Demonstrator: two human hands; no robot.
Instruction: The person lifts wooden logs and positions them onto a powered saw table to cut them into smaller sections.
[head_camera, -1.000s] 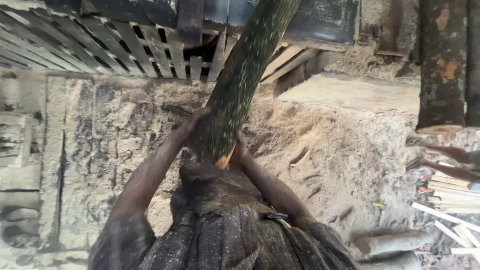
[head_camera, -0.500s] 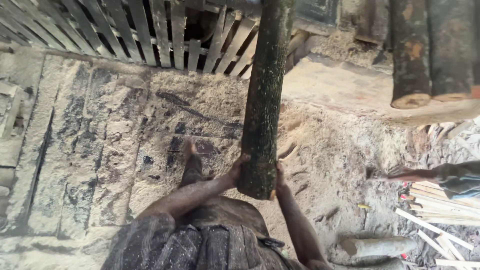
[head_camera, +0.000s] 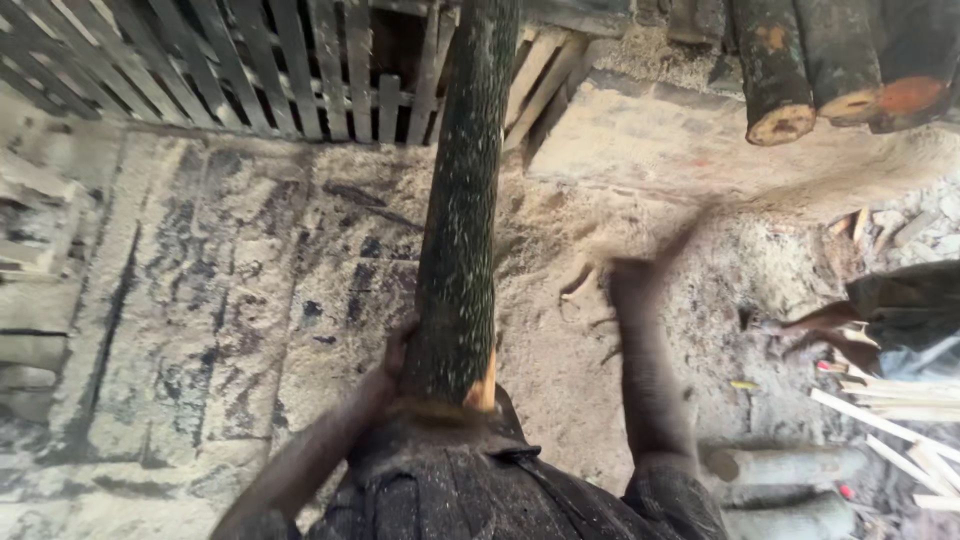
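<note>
Against left hand (head_camera: 395, 352): rough-barked round log (head_camera: 462, 220)

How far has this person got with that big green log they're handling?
Done: the log is up off the ground, its cut end braced against the person's body. In hand: the left hand presses its side near that end, while the right hand, blurred, is off it in the air. Left: its far end reaches toward the slatted fence; it isn't set down beside the other logs.
</note>
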